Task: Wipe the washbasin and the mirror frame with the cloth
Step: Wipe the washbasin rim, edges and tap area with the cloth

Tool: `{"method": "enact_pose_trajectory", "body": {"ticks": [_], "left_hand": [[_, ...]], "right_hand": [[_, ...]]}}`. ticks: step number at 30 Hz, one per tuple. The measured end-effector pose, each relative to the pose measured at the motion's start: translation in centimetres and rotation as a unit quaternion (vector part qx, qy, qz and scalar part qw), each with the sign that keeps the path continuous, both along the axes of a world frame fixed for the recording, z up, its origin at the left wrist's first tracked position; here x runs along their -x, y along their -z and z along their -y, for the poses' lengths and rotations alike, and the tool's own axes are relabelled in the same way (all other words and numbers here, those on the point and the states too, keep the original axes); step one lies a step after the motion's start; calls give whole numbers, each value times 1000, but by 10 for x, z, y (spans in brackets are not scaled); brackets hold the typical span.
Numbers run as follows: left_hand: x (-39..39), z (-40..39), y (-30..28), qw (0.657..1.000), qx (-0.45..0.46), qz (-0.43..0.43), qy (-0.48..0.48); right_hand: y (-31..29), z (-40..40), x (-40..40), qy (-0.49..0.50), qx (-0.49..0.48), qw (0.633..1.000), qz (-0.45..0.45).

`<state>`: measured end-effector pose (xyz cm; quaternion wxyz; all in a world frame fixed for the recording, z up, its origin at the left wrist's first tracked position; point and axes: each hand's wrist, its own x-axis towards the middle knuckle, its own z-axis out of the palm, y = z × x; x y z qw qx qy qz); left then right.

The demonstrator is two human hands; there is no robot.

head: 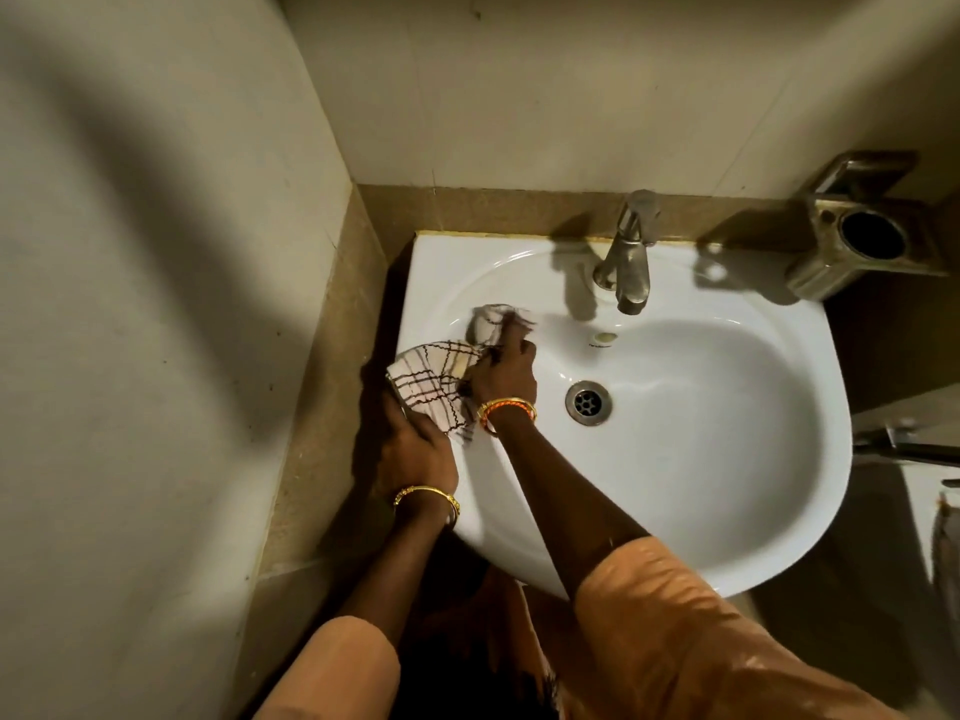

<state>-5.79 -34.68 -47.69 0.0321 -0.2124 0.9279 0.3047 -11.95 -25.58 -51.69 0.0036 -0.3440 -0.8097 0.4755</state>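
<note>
A white washbasin (727, 433) fills the middle of the head view, its drain (588, 402) near the centre. A white cloth with dark checks (431, 381) lies over the basin's left rim and inner slope. My right hand (504, 374) is closed on the cloth's upper end and presses it against the inside wall, left of the tap. My left hand (415, 449) grips the cloth's lower end at the left rim. Both wrists wear gold bangles. The mirror frame is out of view.
A metal tap (628, 257) stands at the basin's back edge. To its right, a metal wall holder (862, 236) sticks out over the rim. Tiled walls close in on the left and behind. A dark bar (904, 452) shows at the right edge.
</note>
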Motion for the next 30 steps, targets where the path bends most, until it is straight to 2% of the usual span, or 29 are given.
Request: {"method": "enact_pose_trajectory", "body": {"ticks": [4, 6, 11, 14, 16, 19, 21, 23, 26, 28, 30], "left_hand": [[0, 1, 4, 1000, -4, 1, 4], [0, 2, 7, 1000, -7, 2, 7], [-1, 3, 8, 1000, -10, -10, 18], [-2, 2, 7, 1000, -18, -18, 16], [-3, 3, 8, 1000, -18, -15, 14], [-2, 6, 14, 999, -23, -20, 16], [1, 8, 20, 999, -22, -21, 17], [2, 8, 23, 999, -18, -22, 17], [2, 7, 21, 999, -22, -23, 16], [2, 6, 20, 999, -25, -18, 10], [1, 6, 21, 999, -21, -22, 15]], "right_hand": [[0, -10, -15, -168, 128, 977, 38], [3, -9, -19, -251, 92, 961, 68], [7, -14, -44, -301, -18, 946, 123], [20, -33, -88, -361, -95, 911, 176], [26, -71, -114, -347, -194, 887, 236], [13, -133, -139, -239, -313, 851, 348], [2, -146, -143, -233, -312, 831, 397], [-6, -125, -144, -280, -283, 815, 420], [1, -64, -133, -319, -238, 833, 383], [14, -26, -118, -325, -218, 868, 304], [19, -10, -106, -318, -155, 901, 252]]}}
